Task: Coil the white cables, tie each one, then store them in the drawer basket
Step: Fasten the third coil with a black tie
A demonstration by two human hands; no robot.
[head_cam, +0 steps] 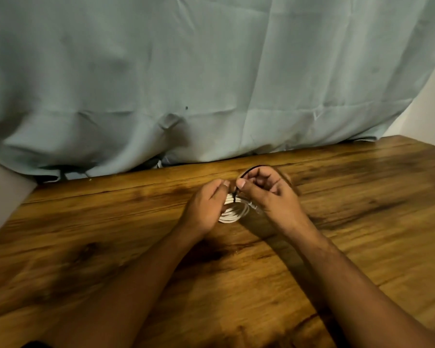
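Forearms [136, 285] cross the bench's [86, 247] near edge. Left grip [206, 207] clamped round coiled white cable [234, 213], mid-bench toward far edge. Right grip [269, 194] pinching black tie [234, 197] at the coil. Advice: hold loops bunched, draw tie snug without crushing.

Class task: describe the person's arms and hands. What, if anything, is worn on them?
Both forearms are bare, with no sleeve over them. The left hand and right hand wear no visible gloves, rings or watch.
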